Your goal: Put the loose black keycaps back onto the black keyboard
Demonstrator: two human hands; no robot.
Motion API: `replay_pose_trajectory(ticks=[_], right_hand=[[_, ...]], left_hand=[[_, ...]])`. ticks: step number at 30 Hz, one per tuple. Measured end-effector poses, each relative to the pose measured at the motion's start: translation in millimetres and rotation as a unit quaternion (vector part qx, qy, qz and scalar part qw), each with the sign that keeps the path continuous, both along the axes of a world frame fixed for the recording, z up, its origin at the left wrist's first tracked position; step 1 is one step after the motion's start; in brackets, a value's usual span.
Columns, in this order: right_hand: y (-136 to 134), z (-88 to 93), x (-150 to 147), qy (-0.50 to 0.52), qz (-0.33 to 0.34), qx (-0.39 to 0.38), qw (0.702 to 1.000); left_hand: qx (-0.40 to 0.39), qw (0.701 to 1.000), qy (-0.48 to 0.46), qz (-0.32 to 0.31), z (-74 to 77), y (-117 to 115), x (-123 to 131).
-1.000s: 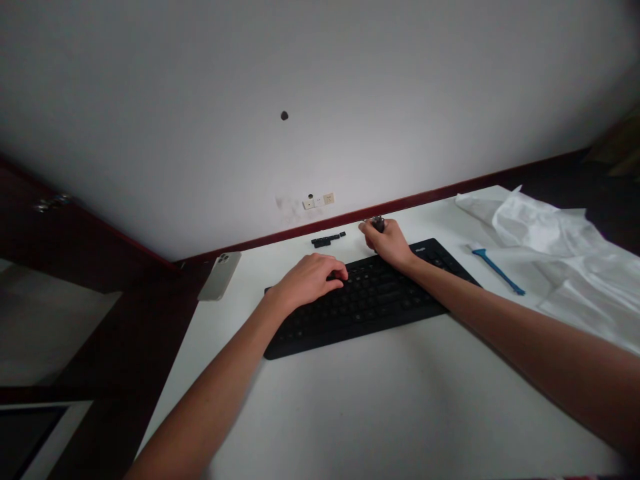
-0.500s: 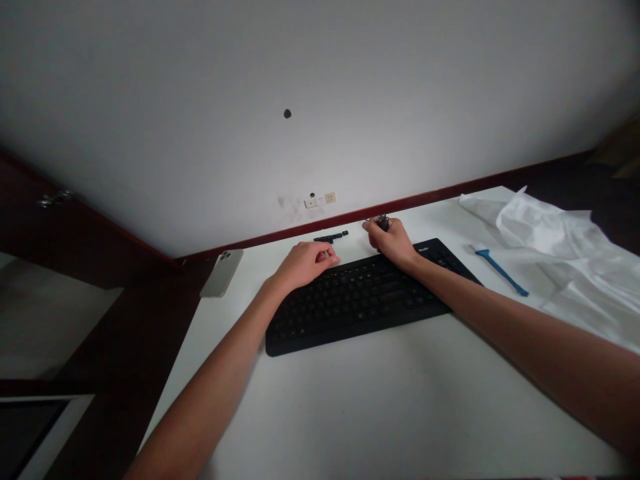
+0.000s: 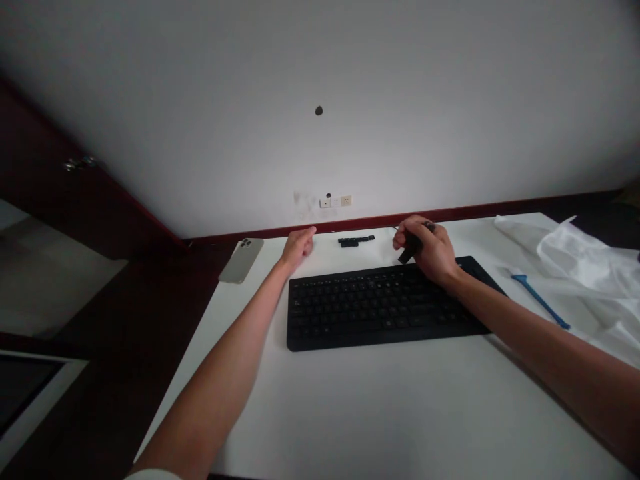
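A small dark tool [image 3: 409, 253] is gripped in the closed right hand [image 3: 426, 248], which is held over the far edge of the black keyboard [image 3: 370, 310], right of its middle. The left hand [image 3: 298, 244] is laid on the white table [image 3: 380, 407] just beyond the keyboard's far left corner, fingers loosely curled; whether anything is pinched cannot be told. A row of loose black keycaps [image 3: 355, 241] is seen between the hands. A phone [image 3: 241, 260] is placed far left, a blue tool [image 3: 540, 300] right.
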State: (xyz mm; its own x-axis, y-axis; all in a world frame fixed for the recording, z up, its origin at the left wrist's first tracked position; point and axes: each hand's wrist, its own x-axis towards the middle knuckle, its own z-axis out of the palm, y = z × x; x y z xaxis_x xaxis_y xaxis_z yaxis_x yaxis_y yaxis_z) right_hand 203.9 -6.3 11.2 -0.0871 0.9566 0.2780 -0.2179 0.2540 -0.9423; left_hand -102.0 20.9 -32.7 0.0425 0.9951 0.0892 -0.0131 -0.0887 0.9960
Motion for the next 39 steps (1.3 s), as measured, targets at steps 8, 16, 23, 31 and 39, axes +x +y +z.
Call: replay_pose_trajectory(ticks=[8,16,23,31,39], right_hand=[[-29.6,42.6,-23.8,0.015,0.071,-0.064,0.995],[-48.3,31.1,-65.0,0.04,0.072,-0.083,0.993],[-50.2,12.0,-75.0,0.028,0.091,-0.078,0.992],[-51.1,-7.5,-70.2,-0.019,0.105,-0.039,0.994],[-51.9,-10.6,-70.8,-0.01,0.111,-0.04,0.993]], left_hand=[[0.054,0.995,0.076,0.025,-6.5,2.4,-0.7],[0.05,0.997,0.044,0.033,-11.7,6.6,-3.5],[0.076,0.993,0.084,0.03,-9.1,5.5,-3.1],[0.076,0.993,0.083,0.029,-7.6,3.6,-0.8],[0.077,0.991,0.103,0.026,-7.8,4.8,0.7]])
